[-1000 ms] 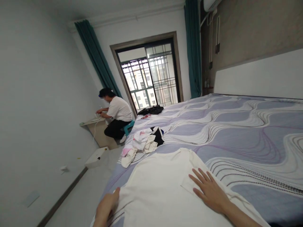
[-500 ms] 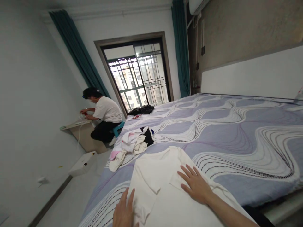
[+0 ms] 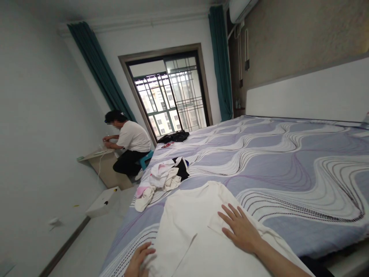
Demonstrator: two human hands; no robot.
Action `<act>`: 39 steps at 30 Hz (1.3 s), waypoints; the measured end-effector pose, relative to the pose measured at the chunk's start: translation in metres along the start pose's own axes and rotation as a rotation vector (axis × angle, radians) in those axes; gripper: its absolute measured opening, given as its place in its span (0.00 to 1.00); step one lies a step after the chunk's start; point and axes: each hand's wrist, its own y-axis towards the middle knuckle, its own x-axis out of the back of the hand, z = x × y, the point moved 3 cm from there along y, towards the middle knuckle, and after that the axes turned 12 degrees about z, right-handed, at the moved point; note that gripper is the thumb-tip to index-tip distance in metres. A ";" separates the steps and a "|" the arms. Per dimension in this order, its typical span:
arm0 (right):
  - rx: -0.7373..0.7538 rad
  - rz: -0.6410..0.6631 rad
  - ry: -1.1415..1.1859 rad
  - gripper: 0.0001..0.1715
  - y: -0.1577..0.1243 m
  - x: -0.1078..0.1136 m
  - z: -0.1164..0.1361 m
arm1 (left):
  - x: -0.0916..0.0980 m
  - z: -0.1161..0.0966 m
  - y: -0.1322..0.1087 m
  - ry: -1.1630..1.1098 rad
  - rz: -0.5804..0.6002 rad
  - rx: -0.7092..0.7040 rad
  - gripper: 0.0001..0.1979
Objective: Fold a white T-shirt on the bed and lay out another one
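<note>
Left hand (image 3: 138,261) slid back toward the near edge since half a second ago; right hand (image 3: 240,227) stayed flat on the white shirt (image 3: 190,227).
Right fingers spread wide, pressing the shirt on the near left of the bed (image 3: 288,165). Left fingers curl on the shirt's near left edge. Clothes pile (image 3: 161,177) lies farther left; seated person (image 3: 129,144) at far left.

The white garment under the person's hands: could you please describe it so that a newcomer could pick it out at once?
On the big bed with the wavy lilac cover, look at the near edge. The white garment lies spread flat there, the right hand pressing on it. Unlike the crumpled clothes pile beyond, it is smooth and plain.
</note>
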 end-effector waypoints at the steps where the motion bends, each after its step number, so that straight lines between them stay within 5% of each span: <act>1: -0.003 -0.002 -0.010 0.32 0.000 -0.001 0.001 | -0.004 -0.012 0.009 -0.030 0.044 -0.025 0.22; 7: -0.028 -0.009 -0.068 0.30 0.007 -0.008 0.006 | -0.049 -0.076 0.069 0.031 0.357 -0.095 0.26; 11: -0.101 0.013 -0.076 0.33 0.016 0.000 -0.003 | -0.064 -0.064 0.084 0.145 0.292 0.151 0.32; 21: -0.169 -0.024 -0.117 0.36 0.019 -0.002 -0.014 | -0.066 -0.053 0.095 0.282 0.184 0.506 0.30; 28: -0.205 -0.038 -0.174 0.36 0.046 0.000 -0.014 | -0.060 -0.057 0.112 0.280 0.155 0.525 0.28; 33: -0.253 -0.009 -0.181 0.36 0.083 0.008 -0.020 | -0.060 -0.052 0.128 0.346 0.054 0.398 0.26; 36: -0.300 0.002 -0.185 0.36 0.104 0.011 -0.024 | -0.062 -0.057 0.134 0.394 0.093 0.074 0.25; 39: -0.324 -0.007 -0.181 0.37 0.119 0.011 -0.026 | -0.065 -0.063 0.132 0.361 0.295 -0.274 0.30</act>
